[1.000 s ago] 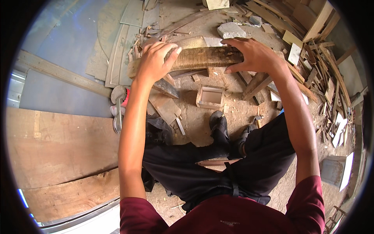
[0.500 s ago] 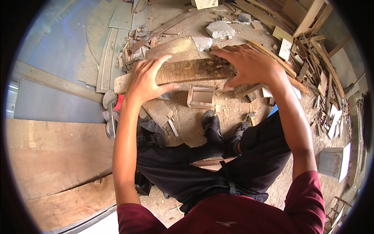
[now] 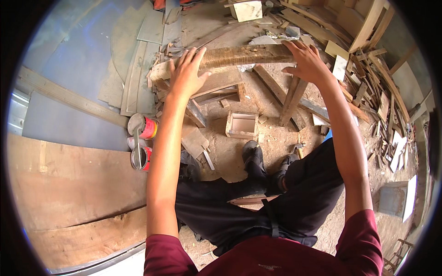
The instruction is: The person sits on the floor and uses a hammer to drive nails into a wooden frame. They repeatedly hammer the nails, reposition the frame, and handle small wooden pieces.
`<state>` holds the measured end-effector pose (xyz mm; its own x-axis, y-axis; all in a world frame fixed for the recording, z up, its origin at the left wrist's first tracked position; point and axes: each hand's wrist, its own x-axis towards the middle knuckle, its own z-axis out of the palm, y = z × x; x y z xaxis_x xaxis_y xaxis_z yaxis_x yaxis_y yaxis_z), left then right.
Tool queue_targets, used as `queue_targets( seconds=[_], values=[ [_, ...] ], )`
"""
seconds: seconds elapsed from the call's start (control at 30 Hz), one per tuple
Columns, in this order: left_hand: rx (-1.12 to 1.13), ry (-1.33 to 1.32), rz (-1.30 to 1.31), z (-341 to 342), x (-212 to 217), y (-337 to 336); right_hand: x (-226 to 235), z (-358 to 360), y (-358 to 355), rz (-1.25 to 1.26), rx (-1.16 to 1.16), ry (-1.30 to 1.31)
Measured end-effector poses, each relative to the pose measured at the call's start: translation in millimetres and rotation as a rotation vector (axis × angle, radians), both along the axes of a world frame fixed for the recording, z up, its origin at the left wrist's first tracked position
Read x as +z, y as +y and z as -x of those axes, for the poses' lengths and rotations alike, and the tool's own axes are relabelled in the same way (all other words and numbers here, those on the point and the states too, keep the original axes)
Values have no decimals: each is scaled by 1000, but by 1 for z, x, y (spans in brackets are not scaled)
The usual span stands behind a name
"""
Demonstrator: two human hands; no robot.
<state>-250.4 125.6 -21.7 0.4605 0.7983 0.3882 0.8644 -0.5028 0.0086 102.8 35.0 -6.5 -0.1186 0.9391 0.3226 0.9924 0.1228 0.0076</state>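
Observation:
A narrow wooden bench (image 3: 248,55) with a rough, worn top and splayed legs is out in front of me. My left hand (image 3: 188,76) grips the left part of its top, fingers spread over it and thumb pointing right. Around the right end goes my right hand (image 3: 306,62), its fingers over the top and its thumb on the near side. A leg (image 3: 293,101) comes down below that hand. Whether the feet touch the floor I cannot tell. Below the bench, near my shoes, a small open wooden box (image 3: 242,124) sits on the floor.
Red paint cans (image 3: 149,128) stand left, beside a plywood sheet (image 3: 73,184). A hammer (image 3: 298,146) lies by my right shoe. Scrap wood (image 3: 368,92) is heaped at right, with a grey box (image 3: 393,201) nearer. Another pale box (image 3: 247,11) is at the far side.
Both hands have moved forward, away from me, with the bench. Its legs show much more now. My left forearm has shifted to the right, and the paint cans are less covered.

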Motion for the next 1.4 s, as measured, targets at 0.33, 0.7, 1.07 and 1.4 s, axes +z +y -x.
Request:
queue_targets(
  seconds=[0.33,0.7,1.07,1.4],
  values=[
    [-54,18,-8,2,-3,22,2,-25,13,-40,-81,120],
    [-157,-58,-172,-7,-15,11,18,-17,-29,83,-78,44],
    [-253,-109,-173,0,-11,-7,31,1,-56,144,-41,115],
    [-314,-167,-163,-16,-19,-1,30,2,-87,69,-63,149]
  ],
)
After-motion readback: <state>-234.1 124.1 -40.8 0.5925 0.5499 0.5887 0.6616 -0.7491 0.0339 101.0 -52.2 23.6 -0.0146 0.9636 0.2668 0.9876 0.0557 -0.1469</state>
